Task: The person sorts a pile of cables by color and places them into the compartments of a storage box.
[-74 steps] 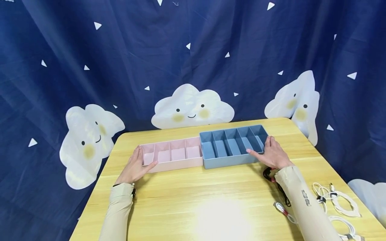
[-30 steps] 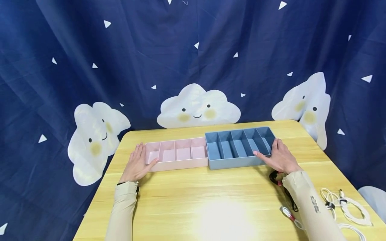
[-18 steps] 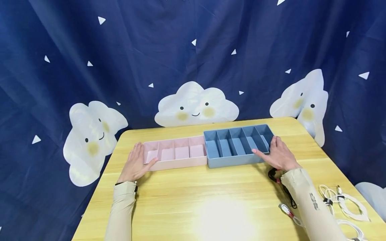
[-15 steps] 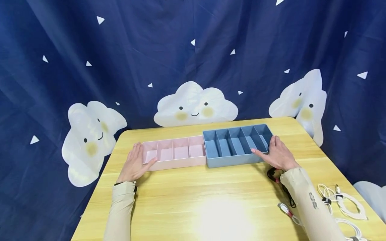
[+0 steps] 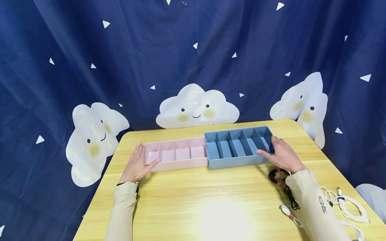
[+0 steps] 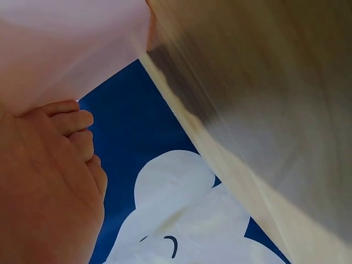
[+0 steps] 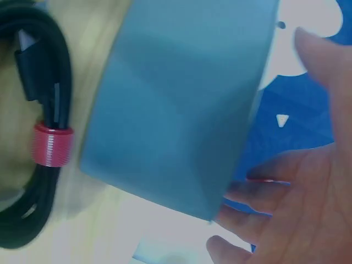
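Note:
A pink divided organizer box [image 5: 178, 164] stands end to end with a blue divided organizer box [image 5: 238, 162] on the wooden table. My left hand [image 5: 135, 165] lies along the pink box's left end, its fingers extended and its thumb at the front corner. At the blue box's right end is my right hand [image 5: 283, 155], fingers extended and thumb spread over the front rim. In the right wrist view the thumb stands apart from the blue wall, while the fingers are at its edge. The compartments of both boxes look empty.
Coiled black cables [image 5: 278, 181] with a red tie lie just below the right hand. A short white cable [image 5: 290, 216] is beside the right sleeve, and white coiled cables [image 5: 354, 214] lie at the table's right side. A dark blue cloud-print curtain [image 5: 135, 50] hangs behind the table [image 5: 175, 201].
My right hand has shifted slightly right, its thumb sliding along the front of the blue box, and the forearm uncovers more black cable. The left hand stays at the pink box; the head view shifts slightly.

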Demonstrator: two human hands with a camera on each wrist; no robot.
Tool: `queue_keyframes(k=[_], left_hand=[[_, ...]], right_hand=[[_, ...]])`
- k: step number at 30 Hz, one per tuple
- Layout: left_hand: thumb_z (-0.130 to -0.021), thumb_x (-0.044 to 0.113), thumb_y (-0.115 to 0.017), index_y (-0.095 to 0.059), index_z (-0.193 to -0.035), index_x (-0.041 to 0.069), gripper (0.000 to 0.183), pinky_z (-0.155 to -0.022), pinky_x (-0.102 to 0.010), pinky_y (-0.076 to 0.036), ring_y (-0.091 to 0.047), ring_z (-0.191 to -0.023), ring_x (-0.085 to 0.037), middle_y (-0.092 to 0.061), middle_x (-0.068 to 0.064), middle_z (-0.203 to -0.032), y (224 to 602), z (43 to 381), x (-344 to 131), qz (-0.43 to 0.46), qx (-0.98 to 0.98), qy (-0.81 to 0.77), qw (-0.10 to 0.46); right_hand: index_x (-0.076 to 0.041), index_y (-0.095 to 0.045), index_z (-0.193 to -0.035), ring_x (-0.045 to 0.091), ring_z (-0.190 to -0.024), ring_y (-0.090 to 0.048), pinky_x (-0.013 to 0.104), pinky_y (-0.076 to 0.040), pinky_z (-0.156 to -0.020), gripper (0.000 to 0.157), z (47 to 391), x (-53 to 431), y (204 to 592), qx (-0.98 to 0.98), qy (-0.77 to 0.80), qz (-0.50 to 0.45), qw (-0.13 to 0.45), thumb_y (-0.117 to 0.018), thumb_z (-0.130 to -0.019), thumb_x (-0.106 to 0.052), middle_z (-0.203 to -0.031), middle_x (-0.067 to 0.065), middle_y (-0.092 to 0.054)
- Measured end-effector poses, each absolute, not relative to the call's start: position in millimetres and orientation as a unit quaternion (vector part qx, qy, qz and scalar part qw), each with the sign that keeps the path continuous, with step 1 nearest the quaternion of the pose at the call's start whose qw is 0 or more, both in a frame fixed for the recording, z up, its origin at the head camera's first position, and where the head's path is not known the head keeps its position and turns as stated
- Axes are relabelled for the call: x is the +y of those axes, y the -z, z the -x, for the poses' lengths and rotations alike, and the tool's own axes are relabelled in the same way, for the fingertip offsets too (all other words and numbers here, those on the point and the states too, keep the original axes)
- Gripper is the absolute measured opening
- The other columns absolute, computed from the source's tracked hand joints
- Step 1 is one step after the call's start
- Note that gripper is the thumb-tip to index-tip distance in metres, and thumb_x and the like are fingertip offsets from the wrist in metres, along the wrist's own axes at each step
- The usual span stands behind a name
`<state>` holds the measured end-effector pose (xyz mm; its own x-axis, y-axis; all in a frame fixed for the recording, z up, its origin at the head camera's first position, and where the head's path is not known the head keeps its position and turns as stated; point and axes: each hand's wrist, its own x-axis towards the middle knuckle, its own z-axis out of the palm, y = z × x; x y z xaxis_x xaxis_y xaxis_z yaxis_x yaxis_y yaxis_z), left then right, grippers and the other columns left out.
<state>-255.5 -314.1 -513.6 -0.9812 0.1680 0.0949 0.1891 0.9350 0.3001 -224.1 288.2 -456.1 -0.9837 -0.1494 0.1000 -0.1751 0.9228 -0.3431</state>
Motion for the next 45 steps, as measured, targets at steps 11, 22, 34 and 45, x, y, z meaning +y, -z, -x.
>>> queue_keyframes(k=[11,22,34,45], left_hand=[[-0.095,0.075,-0.048,-0.012,-0.162,-0.009,0.114,-0.131,-0.061,-0.012,-0.006,-0.162,-0.043,-0.007,-0.026,-0.173,513,253,-315,0.090,-0.983,0.156,0.029],[-0.095,0.076,-0.046,-0.009,-0.162,-0.008,0.114,-0.131,-0.061,-0.012,-0.004,-0.162,-0.043,-0.005,-0.025,-0.173,509,256,-311,0.086,-0.983,0.159,0.022],[-0.096,0.073,-0.049,-0.008,-0.162,-0.010,0.113,-0.131,-0.062,-0.011,-0.004,-0.162,-0.044,-0.004,-0.026,-0.173,510,255,-310,0.090,-0.983,0.161,0.018],[-0.096,0.074,-0.048,-0.007,-0.162,-0.010,0.114,-0.130,-0.062,-0.011,-0.005,-0.162,-0.045,-0.004,-0.028,-0.172,511,257,-312,0.098,-0.982,0.163,0.021]], right_hand=[[0.017,-0.045,-0.146,0.062,-0.133,-0.044,0.074,-0.039,-0.108,0.079,207,292,435,-0.974,-0.200,-0.088,0.066,-0.065,-0.101,-0.045,-0.147,0.043,-0.045],[0.016,-0.048,-0.143,0.060,-0.127,-0.050,0.073,-0.043,-0.102,0.079,187,310,419,-0.973,-0.204,-0.087,0.062,-0.068,-0.098,-0.046,-0.139,0.041,-0.054],[0.017,-0.054,-0.135,0.057,-0.122,-0.055,0.071,-0.046,-0.098,0.073,167,326,426,-0.972,-0.204,-0.094,0.070,-0.075,-0.094,-0.040,-0.132,0.039,-0.060],[0.018,-0.055,-0.133,0.056,-0.118,-0.057,0.068,-0.047,-0.095,0.069,156,336,430,-0.968,-0.218,-0.099,0.079,-0.077,-0.093,-0.034,-0.132,0.039,-0.059]])
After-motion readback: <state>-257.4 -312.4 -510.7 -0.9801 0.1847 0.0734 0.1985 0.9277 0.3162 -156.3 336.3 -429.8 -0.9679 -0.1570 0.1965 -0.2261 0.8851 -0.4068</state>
